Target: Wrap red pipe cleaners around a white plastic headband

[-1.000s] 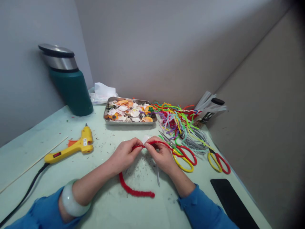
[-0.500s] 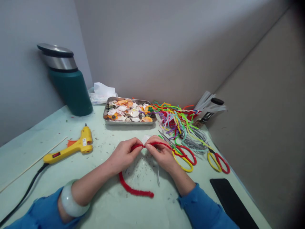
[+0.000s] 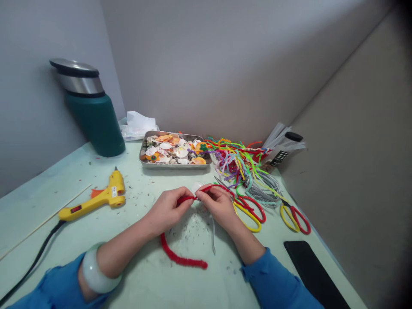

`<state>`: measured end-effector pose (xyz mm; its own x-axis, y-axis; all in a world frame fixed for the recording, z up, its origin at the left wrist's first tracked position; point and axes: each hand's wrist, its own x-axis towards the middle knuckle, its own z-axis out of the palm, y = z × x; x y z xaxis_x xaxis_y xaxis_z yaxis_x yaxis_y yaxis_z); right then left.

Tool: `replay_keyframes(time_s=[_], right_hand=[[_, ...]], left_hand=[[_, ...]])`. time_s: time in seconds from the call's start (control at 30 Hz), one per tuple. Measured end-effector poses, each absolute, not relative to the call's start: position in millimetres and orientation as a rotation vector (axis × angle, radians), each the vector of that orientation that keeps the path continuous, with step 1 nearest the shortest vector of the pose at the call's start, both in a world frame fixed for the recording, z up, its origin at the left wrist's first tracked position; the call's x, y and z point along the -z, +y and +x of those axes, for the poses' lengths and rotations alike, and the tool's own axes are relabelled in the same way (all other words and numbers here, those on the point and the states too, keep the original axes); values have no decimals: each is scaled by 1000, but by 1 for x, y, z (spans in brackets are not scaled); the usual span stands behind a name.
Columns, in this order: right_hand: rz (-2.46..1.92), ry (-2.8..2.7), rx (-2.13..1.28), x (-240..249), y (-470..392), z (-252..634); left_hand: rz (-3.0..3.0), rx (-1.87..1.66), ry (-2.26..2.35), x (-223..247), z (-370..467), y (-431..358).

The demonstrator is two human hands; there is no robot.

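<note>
Head camera view: both hands meet at the centre of the worktable. The left hand pinches a red pipe cleaner between thumb and index finger. The right hand pinches the same pipe cleaner just beside the left fingertips, its remaining fingers curled. One section of the pipe cleaner emerges below the left hand and curves between the forearms; the other section passes over the right hand's fingers toward the scissors with red and yellow handles. A thin grey strip extends below the right hand; its upper end is hidden.

A metal tray containing seashells is located beyond the hands. To its right is a pile of multicoloured pipe cleaners, with a grey bundle at the near side. A second pair of scissors lies near the right table edge, above a flat black object. At left, a yellow glue gun lies on its side near a thin stick. A green bottle with a metallic top is positioned behind the glue gun, beside white tissue.
</note>
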<state>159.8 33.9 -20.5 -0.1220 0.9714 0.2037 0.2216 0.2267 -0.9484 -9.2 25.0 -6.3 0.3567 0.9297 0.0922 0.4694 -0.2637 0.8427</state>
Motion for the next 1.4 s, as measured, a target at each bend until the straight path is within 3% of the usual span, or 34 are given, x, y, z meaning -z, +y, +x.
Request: replay_keyframes(time_s=[0.57,1.17,1.4], right_hand=[[-1035,-1191,-1703,16,37,159],[-1079,-1167,-1806,16,37,160],[-1154,-1225,-1477,17,37,158]], left_hand=[[1945,-832,1158,6,-8,21],[2042,-989,1023,6,-9,20],[2064,-912,1152,4,-9,19]])
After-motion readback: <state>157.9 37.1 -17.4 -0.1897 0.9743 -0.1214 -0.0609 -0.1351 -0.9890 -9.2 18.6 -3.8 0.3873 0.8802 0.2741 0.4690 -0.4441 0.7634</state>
